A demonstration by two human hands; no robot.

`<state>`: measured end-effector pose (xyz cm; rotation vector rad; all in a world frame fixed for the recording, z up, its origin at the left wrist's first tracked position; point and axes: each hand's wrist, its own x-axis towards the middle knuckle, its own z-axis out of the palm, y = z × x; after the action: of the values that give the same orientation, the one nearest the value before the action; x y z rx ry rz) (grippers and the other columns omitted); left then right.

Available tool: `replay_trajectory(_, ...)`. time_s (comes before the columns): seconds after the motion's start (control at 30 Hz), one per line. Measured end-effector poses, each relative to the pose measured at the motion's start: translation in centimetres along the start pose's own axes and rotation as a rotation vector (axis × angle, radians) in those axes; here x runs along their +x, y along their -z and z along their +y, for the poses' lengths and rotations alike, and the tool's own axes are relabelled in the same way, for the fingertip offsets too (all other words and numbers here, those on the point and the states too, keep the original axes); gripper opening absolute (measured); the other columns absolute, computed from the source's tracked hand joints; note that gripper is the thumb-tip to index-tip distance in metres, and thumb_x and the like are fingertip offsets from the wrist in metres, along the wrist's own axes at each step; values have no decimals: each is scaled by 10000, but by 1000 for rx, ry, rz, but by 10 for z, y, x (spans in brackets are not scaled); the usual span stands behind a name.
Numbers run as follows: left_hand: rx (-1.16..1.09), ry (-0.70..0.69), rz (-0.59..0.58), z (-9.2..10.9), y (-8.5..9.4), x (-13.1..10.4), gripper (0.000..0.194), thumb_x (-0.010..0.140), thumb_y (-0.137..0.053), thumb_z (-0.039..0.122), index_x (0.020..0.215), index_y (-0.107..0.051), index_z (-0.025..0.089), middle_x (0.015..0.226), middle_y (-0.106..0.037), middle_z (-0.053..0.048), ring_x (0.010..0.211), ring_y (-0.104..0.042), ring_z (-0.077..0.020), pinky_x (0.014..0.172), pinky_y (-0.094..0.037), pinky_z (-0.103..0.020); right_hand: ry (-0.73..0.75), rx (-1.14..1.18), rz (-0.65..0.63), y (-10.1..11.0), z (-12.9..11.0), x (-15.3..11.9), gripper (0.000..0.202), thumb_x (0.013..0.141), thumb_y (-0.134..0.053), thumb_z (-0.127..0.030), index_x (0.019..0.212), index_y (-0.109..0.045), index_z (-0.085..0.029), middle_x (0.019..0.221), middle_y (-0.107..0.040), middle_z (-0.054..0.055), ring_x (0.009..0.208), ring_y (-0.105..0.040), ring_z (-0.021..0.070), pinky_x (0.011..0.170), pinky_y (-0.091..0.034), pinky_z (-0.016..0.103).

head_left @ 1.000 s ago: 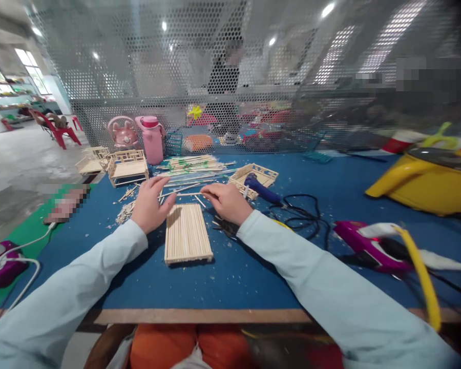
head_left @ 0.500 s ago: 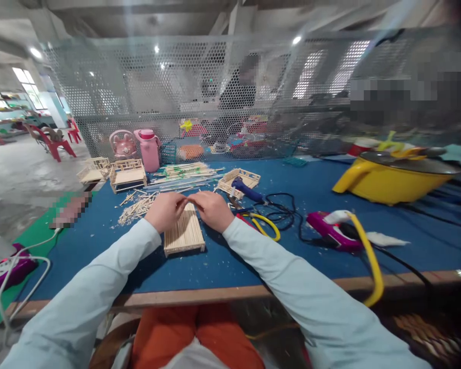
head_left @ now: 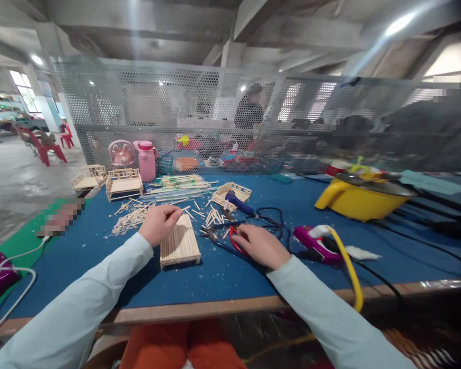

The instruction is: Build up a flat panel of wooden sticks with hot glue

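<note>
My left hand point(head_left: 160, 224) is closed in a pinch over the far left corner of a small slatted wooden bed frame point(head_left: 180, 241). A short thin wooden stick point(head_left: 186, 209) shows at its fingertips. To the right, my right hand point(head_left: 262, 245) is closed around the handles of a pair of pliers point(head_left: 233, 237); a red grip shows, while the palm hides the rest. The jaws point left toward the bed frame. Behind the pliers, a blue glue gun point(head_left: 238, 202) rests against a small railed wooden piece point(head_left: 218, 193).
Loose cut sticks point(head_left: 132, 218) and longer bundled sticks point(head_left: 184, 180) lie behind. Two small wooden benches point(head_left: 125, 183) stand left, beside a pink flask point(head_left: 146, 161). A purple power strip point(head_left: 317, 245), cables and a yellow pot point(head_left: 363, 199) occupy the right. A mesh partition point(head_left: 200, 113) borders the table.
My hands have parted from the far end of the bed frame. The right hand has moved right onto the pliers, which now lie turned nearer the frame. My left hand stays by the frame.
</note>
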<state>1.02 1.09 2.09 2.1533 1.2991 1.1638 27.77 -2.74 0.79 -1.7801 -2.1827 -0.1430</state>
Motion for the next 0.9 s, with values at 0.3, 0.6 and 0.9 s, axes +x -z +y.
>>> replay_trajectory(0.3,-436,186,-97,-7,-10,1,383,711,-480,470,711,-629,118,494,-478,24,420,-357,-77,438,-281,-211,123,-67,-33,-16,-29,-14,65,792,-529,-216,751,-566,-182,837,-613,86,805,-565,205,686,-385,283)
replay_trajectory(0.6,-571,113,-94,3,-4,-5,361,718,-560,504,700,-633,150,789,-604,-75,689,-527,-144,604,-403,-262,-155,597,259,24,-37,5,214,893,-336,-394,813,-424,-216,526,-399,-56,443,-391,109,447,-304,229)
replay_trajectory(0.9,-440,-169,-360,45,-9,-13,353,861,-372,461,697,-502,178,735,-486,-16,746,-461,-148,731,-396,-285,-148,1745,143,37,-88,11,281,560,-686,-155,696,-448,-214,668,-535,-68,509,-460,47,427,-362,147)
